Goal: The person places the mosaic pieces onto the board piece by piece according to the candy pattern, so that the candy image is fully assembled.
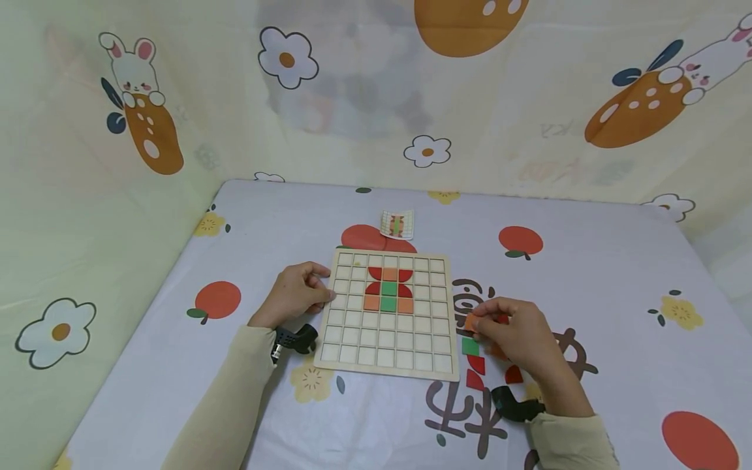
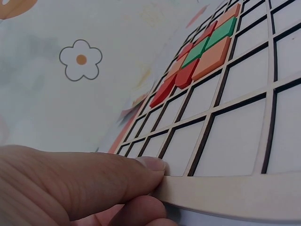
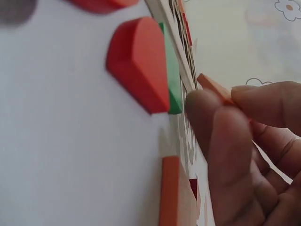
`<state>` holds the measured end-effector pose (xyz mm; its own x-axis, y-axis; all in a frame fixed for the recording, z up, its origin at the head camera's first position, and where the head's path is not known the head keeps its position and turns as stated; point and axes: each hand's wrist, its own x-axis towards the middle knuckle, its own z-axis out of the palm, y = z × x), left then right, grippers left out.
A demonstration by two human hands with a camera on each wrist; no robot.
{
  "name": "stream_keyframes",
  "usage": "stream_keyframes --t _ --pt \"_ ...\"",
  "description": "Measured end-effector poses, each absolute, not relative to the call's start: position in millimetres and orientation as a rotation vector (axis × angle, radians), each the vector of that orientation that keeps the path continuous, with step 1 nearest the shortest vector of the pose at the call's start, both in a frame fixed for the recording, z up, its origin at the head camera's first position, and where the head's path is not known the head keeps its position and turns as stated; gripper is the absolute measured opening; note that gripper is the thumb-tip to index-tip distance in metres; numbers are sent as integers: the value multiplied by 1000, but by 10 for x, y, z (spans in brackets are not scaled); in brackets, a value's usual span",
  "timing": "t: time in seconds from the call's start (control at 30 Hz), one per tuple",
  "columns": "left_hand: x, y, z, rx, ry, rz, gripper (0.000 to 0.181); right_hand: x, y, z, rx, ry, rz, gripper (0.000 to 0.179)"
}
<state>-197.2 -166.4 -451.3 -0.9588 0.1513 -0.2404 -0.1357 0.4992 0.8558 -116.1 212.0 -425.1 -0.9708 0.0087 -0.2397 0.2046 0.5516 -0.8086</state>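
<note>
A wooden grid board (image 1: 384, 359) lies on the cloth, with red, orange and green tiles set in its upper middle cells. My left hand (image 1: 296, 292) grips the board's left edge, thumb on the rim and fingers curled beside it in the left wrist view. Just off the board's right edge, my right hand (image 1: 519, 333) pinches an orange tile (image 3: 215, 88) between thumb and fingertips. Under and around that hand lie loose pieces: a green square tile (image 1: 470, 346), red rounded tiles (image 3: 141, 61) and another orange tile (image 3: 170, 188), partly hidden by the hand in the head view.
A small pattern card (image 1: 397, 224) showing a similar coloured figure lies beyond the board's far edge. The table is covered with a printed cloth (image 1: 282, 222) of fruit, flowers and dark lettering. A patterned curtain (image 1: 352, 98) hangs behind and to the left.
</note>
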Motion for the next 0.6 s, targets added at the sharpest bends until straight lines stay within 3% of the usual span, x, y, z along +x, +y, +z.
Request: stream_keyframes --t 0.6 --pt "-1968 -1661 -4502 12 2467 1433 42 -1179 2003 -4311 107 2660 -1189 37"
